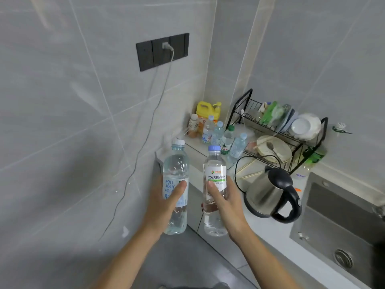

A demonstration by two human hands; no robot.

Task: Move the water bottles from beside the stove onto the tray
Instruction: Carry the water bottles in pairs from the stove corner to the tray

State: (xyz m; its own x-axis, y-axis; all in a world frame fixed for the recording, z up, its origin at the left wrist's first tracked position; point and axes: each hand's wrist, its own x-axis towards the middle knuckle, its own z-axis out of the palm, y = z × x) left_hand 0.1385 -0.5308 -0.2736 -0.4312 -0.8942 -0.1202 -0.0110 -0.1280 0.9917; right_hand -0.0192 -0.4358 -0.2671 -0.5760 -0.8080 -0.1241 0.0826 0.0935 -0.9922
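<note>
Clear plastic water bottles, one in the left hand and one in the right hand, each wrapped mid-label, held upright off the counter edge; likely light, smooth, slightly squeezable.

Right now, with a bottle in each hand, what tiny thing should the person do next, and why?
Probably carry both forward to the corner where the other bottles stand. The left hand holds the white-capped bottle, the right hand the blue-capped bottle, both upright, off the counter.

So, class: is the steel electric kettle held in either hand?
No: the steel electric kettle stands on the counter; each hand grips a clear water bottle.
</note>
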